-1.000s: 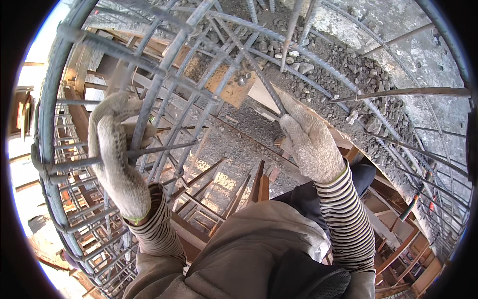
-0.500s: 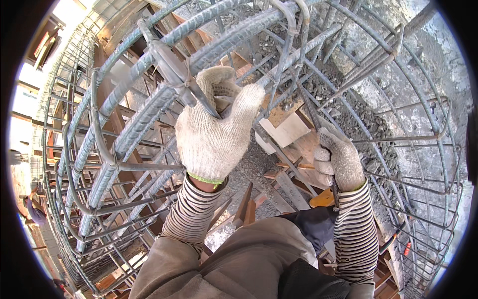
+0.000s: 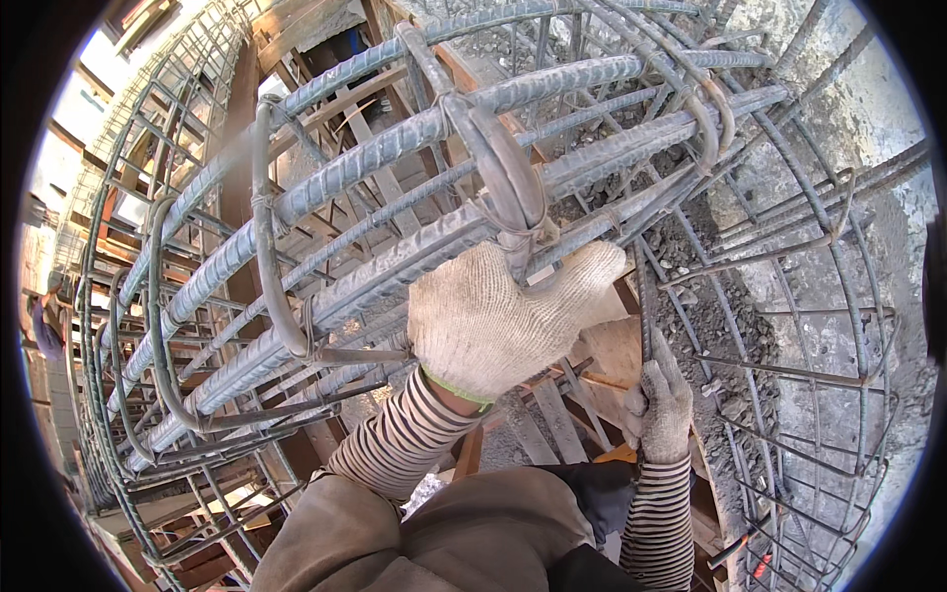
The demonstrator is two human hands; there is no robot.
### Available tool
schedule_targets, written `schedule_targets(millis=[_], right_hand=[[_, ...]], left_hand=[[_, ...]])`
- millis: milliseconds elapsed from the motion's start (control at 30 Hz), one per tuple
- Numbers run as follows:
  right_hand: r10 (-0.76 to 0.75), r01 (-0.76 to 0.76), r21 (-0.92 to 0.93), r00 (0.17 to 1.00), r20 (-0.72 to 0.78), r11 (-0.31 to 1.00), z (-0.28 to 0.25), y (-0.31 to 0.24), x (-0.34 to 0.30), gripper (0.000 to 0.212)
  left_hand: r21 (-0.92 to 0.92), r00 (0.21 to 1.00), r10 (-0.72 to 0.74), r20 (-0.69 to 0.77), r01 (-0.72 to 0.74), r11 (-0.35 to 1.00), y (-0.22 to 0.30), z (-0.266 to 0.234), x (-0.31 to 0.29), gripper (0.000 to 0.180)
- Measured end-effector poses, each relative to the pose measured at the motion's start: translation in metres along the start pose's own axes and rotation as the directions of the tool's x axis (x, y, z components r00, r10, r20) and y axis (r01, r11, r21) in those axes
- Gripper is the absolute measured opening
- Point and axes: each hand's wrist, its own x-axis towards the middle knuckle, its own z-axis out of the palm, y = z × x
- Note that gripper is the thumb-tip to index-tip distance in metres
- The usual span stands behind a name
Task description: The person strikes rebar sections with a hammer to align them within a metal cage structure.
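Observation:
My left hand [image 3: 498, 321], in a white knit glove, is wrapped at the hooked lower end of a bent rebar stirrup [image 3: 513, 183]. The stirrup's end passes between its thumb and its fingers; the thumb points right, and the fingers are hidden behind. This stirrup hangs over thick ribbed rebars [image 3: 380, 146], with thin tie wire round its crossing. Lower right, my right hand [image 3: 663, 409], gloved too, is closed round a dark metal rod [image 3: 645, 296] held roughly upright. The rod's lower end is out of sight.
Another stirrup [image 3: 266, 227] loops round the bars at the left. A thinner rebar grid [image 3: 829, 365] curves along the grey concrete wall [image 3: 829, 326] on the right. Rubble [image 3: 700, 237] and wood pieces [image 3: 557, 419] lie below. A yellow-orange object [image 3: 617, 454] sits near my right wrist.
The rebar cage sits lower and further right in view, as my view has shifted. My left hand stays at the stirrup's end; my right hand appears lower, still holding the rod, now more upright.

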Motion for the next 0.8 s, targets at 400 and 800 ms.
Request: schedule_targets(millis=[400, 800], right_hand=[[0.247, -0.358, 0.384, 0.918, 0.309, 0.851, 0.007, -0.043, -0.015, 0.041], [0.119, -0.164, 0.368, 0.983, 0.141, 0.915, 0.000, -0.066, 0.019, 0.052]], left_hand=[[-0.157, 0.993, 0.037, -0.116, -0.055, 0.986, 0.000, 0.006, 0.002, 0.045], [-0.515, 0.428, 0.879, -0.209, -0.812, 0.273, 0.054, 0.079, -0.068, 0.081]])
